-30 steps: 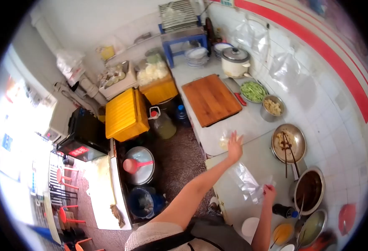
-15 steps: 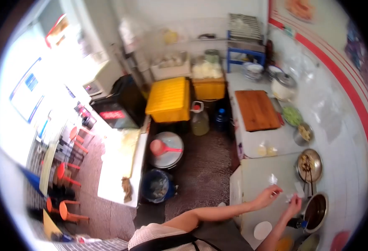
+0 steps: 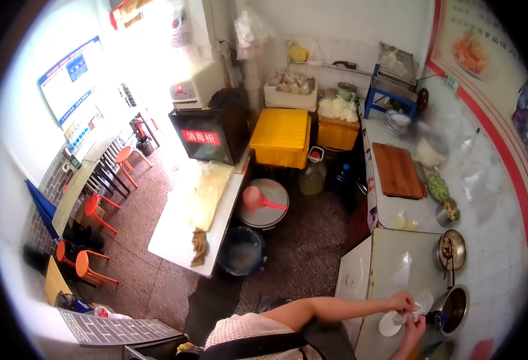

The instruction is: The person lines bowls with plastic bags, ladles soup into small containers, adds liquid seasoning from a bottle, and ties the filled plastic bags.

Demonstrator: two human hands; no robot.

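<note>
My left hand (image 3: 402,302) is closed, its fingers pinching the edge of a thin clear plastic bag (image 3: 421,302). Just below it, my right hand (image 3: 415,326) also pinches the bag, so both hands meet around it over the counter. Beside them on the counter lies a white round disc (image 3: 390,324), perhaps a lid or small plate. A second piece of clear plastic (image 3: 402,268) rests farther up the counter. Close to the right hand stands a metal pot (image 3: 465,312) of dark liquid, with a dark-handled utensil at its near side.
Along the wall are a metal bowl (image 3: 461,240) with chopsticks, a tin (image 3: 451,205) and a bowl of chopped greens (image 3: 438,187). A wooden cutting board (image 3: 394,169) lies beyond. Behind are yellow bins (image 3: 280,137), a lidded bucket (image 3: 279,213) and a white table (image 3: 171,243).
My two hands have come closer together, and the clear plastic now spreads between them. The left hand has moved down toward the right one. The camera view has shifted and sharpened.
</note>
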